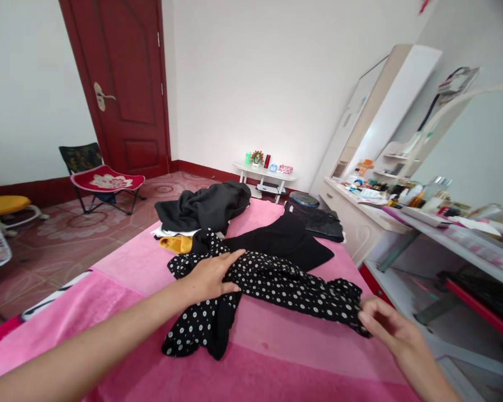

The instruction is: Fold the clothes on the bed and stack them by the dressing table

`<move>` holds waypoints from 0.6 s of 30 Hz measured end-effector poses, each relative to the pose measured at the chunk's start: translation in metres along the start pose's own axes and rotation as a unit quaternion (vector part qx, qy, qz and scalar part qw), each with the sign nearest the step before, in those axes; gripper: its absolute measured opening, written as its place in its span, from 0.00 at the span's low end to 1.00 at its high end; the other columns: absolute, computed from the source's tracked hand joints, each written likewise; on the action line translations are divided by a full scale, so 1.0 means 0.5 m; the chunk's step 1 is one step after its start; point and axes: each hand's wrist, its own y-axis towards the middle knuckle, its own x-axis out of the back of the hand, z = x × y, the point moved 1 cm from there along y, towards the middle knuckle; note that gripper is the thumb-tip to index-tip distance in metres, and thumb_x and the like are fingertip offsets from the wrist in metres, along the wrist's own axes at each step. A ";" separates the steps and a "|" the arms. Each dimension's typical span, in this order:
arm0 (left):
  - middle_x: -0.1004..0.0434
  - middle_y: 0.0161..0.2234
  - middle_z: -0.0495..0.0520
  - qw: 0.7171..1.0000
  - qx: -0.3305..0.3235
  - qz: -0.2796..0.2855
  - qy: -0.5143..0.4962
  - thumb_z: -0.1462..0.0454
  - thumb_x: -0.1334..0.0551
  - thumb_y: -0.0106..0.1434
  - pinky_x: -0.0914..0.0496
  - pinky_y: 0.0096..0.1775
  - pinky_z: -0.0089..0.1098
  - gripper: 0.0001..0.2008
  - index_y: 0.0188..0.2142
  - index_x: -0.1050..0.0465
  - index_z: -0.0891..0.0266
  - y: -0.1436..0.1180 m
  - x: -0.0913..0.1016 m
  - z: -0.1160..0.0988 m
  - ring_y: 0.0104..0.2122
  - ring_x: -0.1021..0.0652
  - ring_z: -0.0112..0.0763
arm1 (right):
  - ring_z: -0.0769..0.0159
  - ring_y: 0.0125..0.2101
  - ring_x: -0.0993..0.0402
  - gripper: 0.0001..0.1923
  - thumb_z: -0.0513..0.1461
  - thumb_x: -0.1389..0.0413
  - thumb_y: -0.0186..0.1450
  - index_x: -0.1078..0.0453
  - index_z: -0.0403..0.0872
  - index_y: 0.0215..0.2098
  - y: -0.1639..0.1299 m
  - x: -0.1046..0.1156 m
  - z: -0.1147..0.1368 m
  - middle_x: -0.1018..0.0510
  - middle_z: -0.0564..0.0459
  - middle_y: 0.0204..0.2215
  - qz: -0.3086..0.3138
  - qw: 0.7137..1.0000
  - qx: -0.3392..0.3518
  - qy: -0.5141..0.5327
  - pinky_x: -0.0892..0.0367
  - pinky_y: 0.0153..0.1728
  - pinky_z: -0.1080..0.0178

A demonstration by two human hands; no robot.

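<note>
A black garment with white dots (pixel 295 285), its kind hard to make out in the folds, lies stretched across the pink bedspread (pixel 272 332). My left hand (pixel 212 276) rests on its left part, fingers extended and thumb apart. At the garment's far right end, the fingers of my right hand (pixel 381 321) pinch its edge. Another dotted part, perhaps a sleeve, hangs toward me below my left hand. Just behind it lies a plain black piece of clothing (pixel 285 240), spread flat and partly covered by the dotted one.
A pile of dark clothes (pixel 205 204) with a yellow piece (pixel 176 244) lies at the bed's far left. Folded black clothing (pixel 318 220) sits far right. A cluttered dressing table (pixel 347 195) flanks the right side. A folding chair (pixel 104 178) stands near the red door (pixel 128 84).
</note>
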 end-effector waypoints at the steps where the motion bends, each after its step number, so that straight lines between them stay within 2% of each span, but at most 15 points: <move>1: 0.34 0.54 0.55 1.000 -0.014 0.014 0.003 0.58 0.35 0.55 0.33 0.49 0.37 0.36 0.61 0.46 0.52 -0.001 0.000 -0.005 0.49 0.28 0.42 | 0.66 0.24 0.40 0.16 0.49 0.42 0.56 0.40 0.49 0.20 -0.019 0.021 -0.015 0.37 0.57 0.21 0.026 0.999 -0.018 -0.012 0.42 0.26 0.65; 3: 0.29 0.45 0.51 0.999 -0.040 0.026 0.008 0.60 0.37 0.58 0.32 0.43 0.32 0.20 0.51 0.33 0.52 -0.001 0.005 -0.022 0.42 0.25 0.37 | 0.66 0.22 0.41 0.17 0.50 0.41 0.54 0.39 0.49 0.18 -0.046 0.046 -0.055 0.37 0.57 0.19 0.090 0.993 -0.062 -0.040 0.43 0.24 0.65; 5: 0.28 0.37 0.48 0.998 -0.058 0.024 0.004 0.61 0.40 0.61 0.34 0.36 0.28 0.06 0.39 0.28 0.55 0.002 0.017 -0.043 0.35 0.25 0.31 | 0.67 0.20 0.41 0.17 0.50 0.41 0.53 0.37 0.49 0.18 -0.051 0.052 -0.088 0.36 0.57 0.17 0.127 0.985 -0.091 -0.076 0.44 0.22 0.65; 8: 0.29 0.32 0.47 0.996 -0.089 0.028 -0.009 0.62 0.41 0.62 0.37 0.31 0.27 0.05 0.30 0.30 0.58 -0.001 0.035 -0.076 0.31 0.26 0.28 | 0.66 0.21 0.37 0.12 0.49 0.42 0.54 0.31 0.49 0.24 -0.013 0.029 -0.089 0.30 0.56 0.19 0.077 0.982 -0.076 -0.153 0.42 0.23 0.65; 11: 0.30 0.32 0.47 0.988 -0.144 0.062 -0.018 0.66 0.40 0.60 0.38 0.31 0.28 0.03 0.29 0.32 0.59 -0.023 0.041 -0.112 0.32 0.27 0.28 | 0.66 0.23 0.34 0.12 0.46 0.46 0.58 0.29 0.49 0.35 0.064 -0.037 -0.040 0.24 0.52 0.30 0.026 0.979 -0.023 -0.199 0.37 0.27 0.63; 13: 0.30 0.32 0.47 0.979 -0.178 0.097 -0.021 0.67 0.41 0.59 0.38 0.29 0.29 0.04 0.28 0.34 0.59 -0.046 0.039 -0.137 0.31 0.27 0.28 | 0.67 0.25 0.32 0.15 0.43 0.48 0.59 0.31 0.48 0.42 0.117 -0.102 -0.008 0.24 0.50 0.39 0.034 0.979 0.019 -0.201 0.35 0.31 0.62; 16: 0.31 0.32 0.47 0.970 -0.201 0.138 -0.026 0.68 0.41 0.58 0.39 0.28 0.30 0.05 0.27 0.37 0.59 -0.078 0.043 -0.171 0.29 0.28 0.28 | 0.67 0.31 0.28 0.25 0.35 0.48 0.56 0.36 0.49 0.53 0.180 -0.199 0.016 0.34 0.48 0.55 0.085 0.976 0.064 -0.189 0.34 0.39 0.61; 18: 0.31 0.35 0.49 0.973 -0.184 0.136 -0.031 0.68 0.42 0.59 0.39 0.29 0.30 0.04 0.29 0.38 0.59 -0.092 0.057 -0.183 0.31 0.28 0.29 | 0.64 0.39 0.28 0.33 0.31 0.47 0.53 0.39 0.51 0.57 0.207 -0.243 0.017 0.39 0.49 0.59 0.108 0.975 0.069 -0.181 0.37 0.44 0.61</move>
